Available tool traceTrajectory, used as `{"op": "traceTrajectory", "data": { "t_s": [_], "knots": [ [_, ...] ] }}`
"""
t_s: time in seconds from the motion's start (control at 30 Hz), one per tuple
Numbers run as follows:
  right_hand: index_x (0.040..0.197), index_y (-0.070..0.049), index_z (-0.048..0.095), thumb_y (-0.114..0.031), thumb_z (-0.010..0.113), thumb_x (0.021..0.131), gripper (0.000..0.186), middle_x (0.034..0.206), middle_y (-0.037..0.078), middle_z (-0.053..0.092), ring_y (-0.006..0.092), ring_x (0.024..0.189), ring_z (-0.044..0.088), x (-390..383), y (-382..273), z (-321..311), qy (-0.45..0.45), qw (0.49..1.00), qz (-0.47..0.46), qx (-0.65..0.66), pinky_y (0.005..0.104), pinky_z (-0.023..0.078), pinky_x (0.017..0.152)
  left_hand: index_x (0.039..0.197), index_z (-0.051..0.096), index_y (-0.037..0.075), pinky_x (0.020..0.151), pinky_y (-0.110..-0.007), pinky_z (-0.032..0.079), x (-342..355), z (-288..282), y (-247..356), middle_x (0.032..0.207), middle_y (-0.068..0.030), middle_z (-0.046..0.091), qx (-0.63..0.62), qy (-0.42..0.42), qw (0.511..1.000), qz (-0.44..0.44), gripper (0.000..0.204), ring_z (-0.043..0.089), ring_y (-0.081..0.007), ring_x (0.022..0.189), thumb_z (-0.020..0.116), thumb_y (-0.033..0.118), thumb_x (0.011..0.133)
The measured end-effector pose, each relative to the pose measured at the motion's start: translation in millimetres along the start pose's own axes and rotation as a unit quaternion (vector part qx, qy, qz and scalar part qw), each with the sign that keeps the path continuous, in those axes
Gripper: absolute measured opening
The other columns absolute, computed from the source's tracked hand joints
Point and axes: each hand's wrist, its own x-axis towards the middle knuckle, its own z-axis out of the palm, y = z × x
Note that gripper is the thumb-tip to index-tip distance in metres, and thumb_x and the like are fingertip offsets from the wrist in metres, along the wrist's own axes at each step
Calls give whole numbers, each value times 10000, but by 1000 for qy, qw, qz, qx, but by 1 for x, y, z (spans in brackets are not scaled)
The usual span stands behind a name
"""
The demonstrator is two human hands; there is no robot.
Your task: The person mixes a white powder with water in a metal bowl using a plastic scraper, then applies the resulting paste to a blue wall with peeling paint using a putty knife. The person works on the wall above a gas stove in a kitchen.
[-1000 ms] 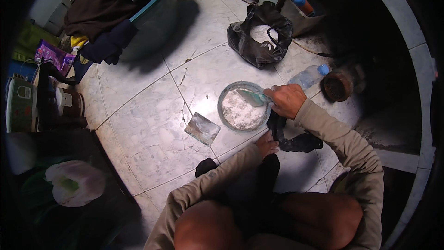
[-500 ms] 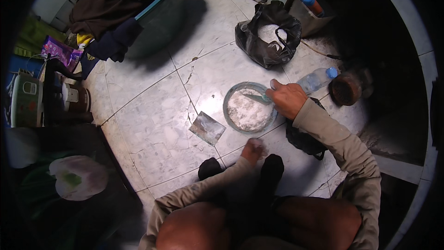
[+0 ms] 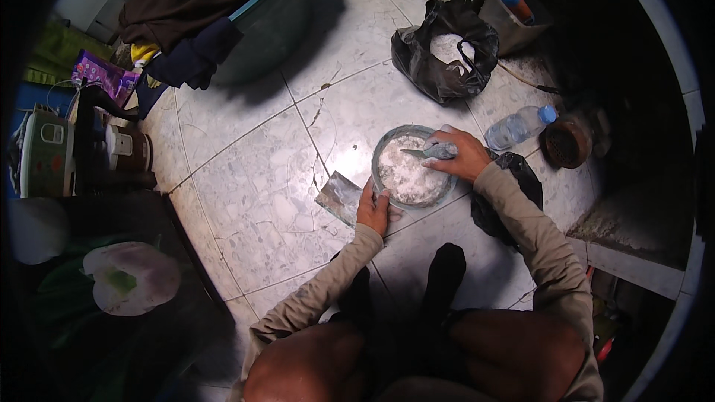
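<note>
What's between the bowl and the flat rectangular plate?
In the head view, the left hand sits there, at the near-left rim of the bowl; the plate lies just to its left.

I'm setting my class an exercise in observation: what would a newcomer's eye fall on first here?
Probably the round bowl of white powder near the centre, with the right hand holding a small trowel over it and the left hand at its near-left side. Beyond it, slightly right, an open black bag shows more white stuff inside. At upper left, a large tub is heaped with clothes.
</note>
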Motion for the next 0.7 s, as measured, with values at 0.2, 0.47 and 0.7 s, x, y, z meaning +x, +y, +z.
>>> {"op": "traceTrajectory", "data": {
  "t_s": [0.2, 0.47, 0.7],
  "knots": [
    [1102, -89, 638, -163, 778, 673, 458, 1004, 145, 642, 351, 922, 617, -14, -14, 19, -44, 993, -44, -102, 424, 504, 795, 1470, 251, 86, 610, -310, 589, 2, -1, 2, 1118, -147, 597, -98, -20, 994, -38, 544, 675, -223, 775, 471, 199, 986],
    [1135, -102, 625, -94, 776, 661, 498, 993, 126, 645, 333, 924, 616, -26, -17, 7, -54, 988, -116, -88, 413, 516, 771, 1500, 185, 150, 664, -297, 610, 3, 0, -2, 1181, -126, 586, -115, -24, 992, -54, 530, 678, -184, 805, 386, 142, 1010],
    [1114, -77, 630, -94, 765, 652, 482, 1022, 175, 656, 384, 939, 616, 1, 9, 18, -30, 998, -57, -26, 432, 503, 820, 1504, 179, 166, 673, -299, 612, 0, 3, 2, 1180, -123, 585, -100, -38, 993, -58, 537, 676, -186, 801, 389, 145, 1010]
  ]
}}
